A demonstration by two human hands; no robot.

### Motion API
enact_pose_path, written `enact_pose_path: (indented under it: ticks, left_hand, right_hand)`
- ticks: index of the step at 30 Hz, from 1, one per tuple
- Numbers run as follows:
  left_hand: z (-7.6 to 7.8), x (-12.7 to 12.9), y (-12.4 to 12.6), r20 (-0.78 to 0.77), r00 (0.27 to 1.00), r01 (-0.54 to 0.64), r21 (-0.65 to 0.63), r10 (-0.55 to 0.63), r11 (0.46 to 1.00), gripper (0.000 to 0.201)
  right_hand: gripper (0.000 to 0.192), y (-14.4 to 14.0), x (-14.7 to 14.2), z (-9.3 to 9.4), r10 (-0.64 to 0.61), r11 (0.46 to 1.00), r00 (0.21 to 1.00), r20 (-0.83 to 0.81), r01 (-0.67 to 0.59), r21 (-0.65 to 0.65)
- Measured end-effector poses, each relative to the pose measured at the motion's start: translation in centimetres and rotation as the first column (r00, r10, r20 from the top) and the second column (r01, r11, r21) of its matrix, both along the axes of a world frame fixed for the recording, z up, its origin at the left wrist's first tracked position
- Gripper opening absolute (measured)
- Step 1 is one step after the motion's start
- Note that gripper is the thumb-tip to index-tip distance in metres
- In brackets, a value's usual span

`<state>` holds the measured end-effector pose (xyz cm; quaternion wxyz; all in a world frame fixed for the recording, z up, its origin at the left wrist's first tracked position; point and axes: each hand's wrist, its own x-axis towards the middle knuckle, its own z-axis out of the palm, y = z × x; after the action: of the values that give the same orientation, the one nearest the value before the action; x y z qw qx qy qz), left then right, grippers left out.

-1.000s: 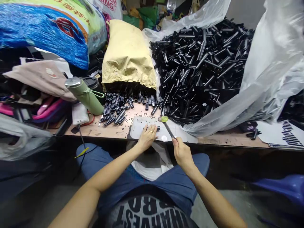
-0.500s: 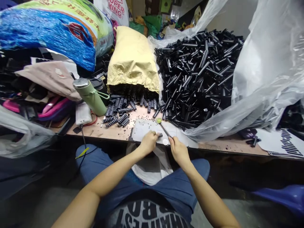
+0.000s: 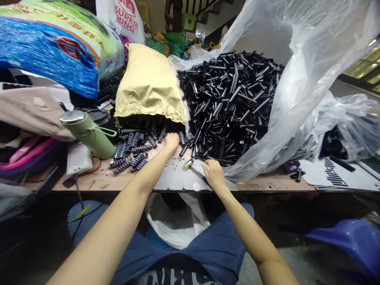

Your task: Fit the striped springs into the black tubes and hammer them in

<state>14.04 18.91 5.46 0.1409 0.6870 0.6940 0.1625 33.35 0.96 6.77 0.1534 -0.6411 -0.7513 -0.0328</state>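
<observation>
My left hand [image 3: 172, 139] reaches forward to the striped black-and-white spring parts [image 3: 133, 144] spilling from the mouth of a yellow bag [image 3: 148, 83]. Its fingers curl over the parts there; what they grip is hidden. My right hand [image 3: 214, 174] rests on the bench edge beside a big heap of black tubes [image 3: 228, 95]. It covers the handle end of a small hammer [image 3: 190, 168], whose yellow-green head lies on a grey-white plate [image 3: 173, 180].
A green flask [image 3: 89, 132] and a white power bank [image 3: 77, 158] lie at the left, among bags and clothes. Clear plastic sheeting [image 3: 299, 75] drapes over the tube heap. A white bag [image 3: 178, 221] hangs between my knees. A blue stool [image 3: 350, 241] stands at the lower right.
My left hand has left the plate and stretched forward to the striped parts. The hammer has dropped from raised to lying on the plate. The camera has tilted up.
</observation>
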Motion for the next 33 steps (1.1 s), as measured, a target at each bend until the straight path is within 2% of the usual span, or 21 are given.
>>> enact_pose_path:
  ticks: [2,4,5,7,8,9,10,12,14,16,17,18,19,22,23,24,26,28,30,31,33]
  left_hand:
    - [-0.4,0.2,-0.5,0.003,1.0,0.002,0.01,-0.002,1.0,0.027]
    - [-0.6,0.0,-1.5,-0.007,1.0,0.012,0.041,-0.012,0.999,0.028]
    - [-0.6,-0.2,-2.1,0.036,0.999,0.019,0.061,-0.021,0.998,0.029]
    - [-0.6,-1.0,-3.5,0.306,0.952,0.006,0.06,-0.024,0.998,0.031]
    - [-0.5,-1.4,-4.3,0.509,0.861,-0.011,0.018,0.0,1.0,0.032]
    - [-0.4,-1.8,-5.1,0.705,0.708,-0.023,-0.051,0.052,0.998,0.033]
    - [-0.3,-2.3,-6.0,0.846,0.518,-0.021,-0.132,0.124,0.991,0.031]
    - [-0.1,-2.9,-7.8,0.941,0.193,0.036,-0.288,0.276,0.957,0.026]
    - [0.1,-3.2,-9.5,0.927,-0.003,0.158,-0.371,0.376,0.915,0.023]
    - [0.3,-3.2,-11.0,0.911,-0.107,0.248,-0.364,0.399,0.898,0.024]
    - [0.3,-3.1,-11.7,0.918,-0.132,0.241,-0.336,0.373,0.911,0.026]
    - [0.3,-2.9,-12.3,0.938,-0.129,0.2,-0.294,0.323,0.935,0.029]
    - [0.3,-2.7,-13.0,0.96,-0.093,0.145,-0.25,0.264,0.957,0.031]
    - [0.4,-2.1,-15.0,0.984,0.116,0.061,-0.142,0.134,0.988,0.035]
    - [0.5,-2.0,-15.6,0.981,0.154,0.065,-0.125,0.114,0.99,0.035]
    - [0.6,-2.1,-16.0,0.982,0.154,0.069,-0.119,0.107,0.991,0.035]
    - [0.9,-2.4,-16.7,0.99,0.071,0.065,-0.125,0.121,0.99,0.037]
    - [1.2,-3.0,-17.0,0.99,-0.029,0.07,-0.135,0.137,0.988,0.041]
    - [1.4,-3.8,-17.2,0.986,-0.079,0.086,-0.137,0.144,0.987,0.046]
    - [1.5,-4.1,-17.3,0.985,-0.089,0.095,-0.14,0.149,0.986,0.049]
    - [1.6,-4.3,-17.5,0.98,-0.095,0.114,-0.164,0.175,0.98,0.053]
  right_hand:
    - [0.025,3.8,-1.0,1.1,0.061,0.998,0.998,0.007,-0.061,0.021]
    - [0.023,7.7,-2.2,1.7,0.085,0.996,0.995,0.048,-0.084,-0.015]
    - [0.024,9.5,-2.8,1.8,0.1,0.994,0.994,0.047,-0.098,-0.041]
    - [0.025,12.2,-3.6,1.9,0.126,0.989,0.992,0.021,-0.124,-0.075]
    - [0.026,12.9,-3.8,1.9,0.14,0.987,0.99,-0.002,-0.14,-0.085]
    - [0.025,13.2,-4.0,1.7,0.155,0.984,0.988,-0.025,-0.157,-0.089]
    - [0.025,13.0,-4.1,1.4,0.172,0.981,0.984,-0.039,-0.175,-0.089]
    - [0.022,11.3,-4.4,0.5,0.228,0.969,0.964,-0.137,-0.238,-0.063]
    - [0.021,8.6,-4.9,-0.8,0.313,0.94,0.877,-0.364,-0.341,-0.014]
    - [0.025,5.6,-5.4,-1.8,0.372,0.899,0.708,-0.6,-0.435,0.045]
    - [0.027,4.3,-5.6,-2.1,0.386,0.886,0.644,-0.66,-0.458,0.072]
    - [0.032,3.3,-5.7,-2.0,0.403,0.88,0.63,-0.664,-0.467,0.091]
    - [0.043,2.6,-5.9,-1.7,0.425,0.877,0.653,-0.627,-0.47,0.104]
    - [0.084,1.8,-6.3,0.5,0.479,0.866,0.782,-0.399,-0.494,0.073]
    - [0.093,1.7,-6.4,1.2,0.486,0.863,0.804,-0.343,-0.504,0.043]
    - [0.099,1.6,-6.4,1.8,0.487,0.86,0.812,-0.321,-0.509,0.016]
    - [0.108,0.8,-6.3,2.1,0.484,0.849,0.792,-0.372,-0.528,-0.02]
    - [0.115,-0.7,-5.3,1.2,0.491,0.802,0.724,-0.485,-0.593,-0.073]
    - [0.115,-2.2,-3.6,-0.5,0.481,0.736,0.666,-0.571,-0.66,-0.15]
    - [0.114,-2.7,-2.6,-1.3,0.461,0.73,0.67,-0.582,-0.659,-0.181]
    - [0.112,-3.2,-0.9,-2.3,0.39,0.785,0.715,-0.58,-0.588,-0.197]
